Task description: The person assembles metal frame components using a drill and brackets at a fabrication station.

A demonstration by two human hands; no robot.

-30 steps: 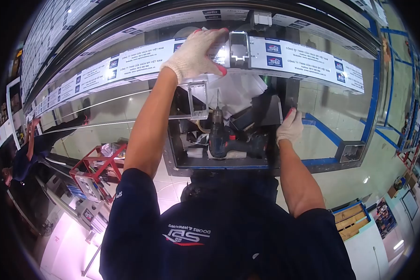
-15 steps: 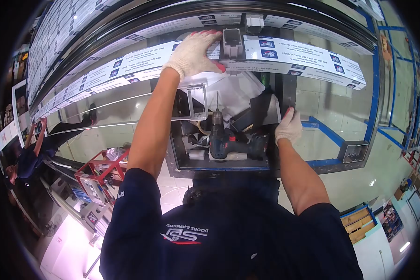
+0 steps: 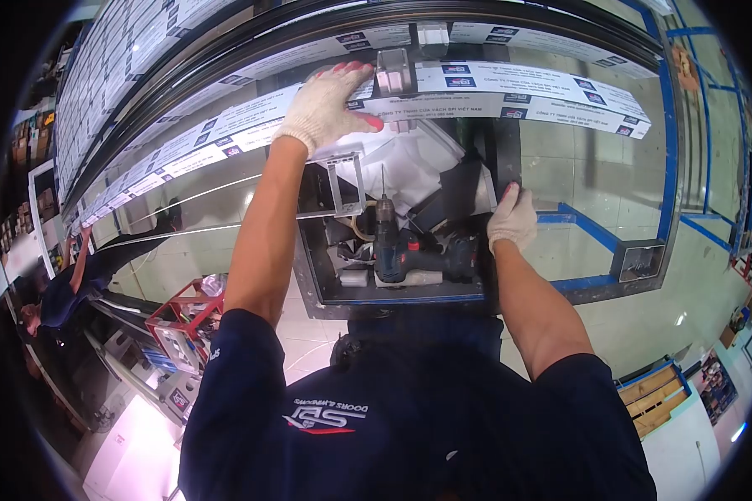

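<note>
My left hand (image 3: pixel 332 107), in a white glove with red fingertips, is closed over a long profile (image 3: pixel 551 81) wrapped in white printed film. Its fingers lie across the top and the thumb is on the near side. Right beside it, a grey block-like fitting (image 3: pixel 393 72) sits on the profile. My right hand (image 3: pixel 512 220), gloved the same way, has its fingers curled on the dark bar (image 3: pixel 505 154) at the right side of the tool tray. A cordless drill (image 3: pixel 409 255) with a long bit lies in that tray, between my arms.
Behind the held profile run another wrapped profile (image 3: pixel 543 40) with a pale fitting (image 3: pixel 432 35) and dark rails. A clear frame-like piece (image 3: pixel 347 185) juts in near my left forearm. A person (image 3: pixel 79 271) stands at far left, by a red cart (image 3: pixel 180 321).
The wrapped profile has rolled, so more of its near face shows, and it has shifted slightly left and away. My left hand has moved with it. My right hand stays at the bar.
</note>
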